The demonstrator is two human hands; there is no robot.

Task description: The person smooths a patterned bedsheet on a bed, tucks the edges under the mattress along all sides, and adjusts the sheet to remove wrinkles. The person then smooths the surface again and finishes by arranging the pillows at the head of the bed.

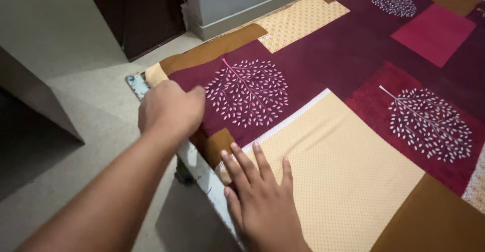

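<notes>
Pinching the bedsheet [323, 131] edge, left hand [169, 108] fingers curled; right hand [260, 196] fingers spread flat.

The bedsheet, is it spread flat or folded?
Spread flat: the bedsheet covers the bed smoothly, right hand pressing it, left hand at its corner.
</notes>
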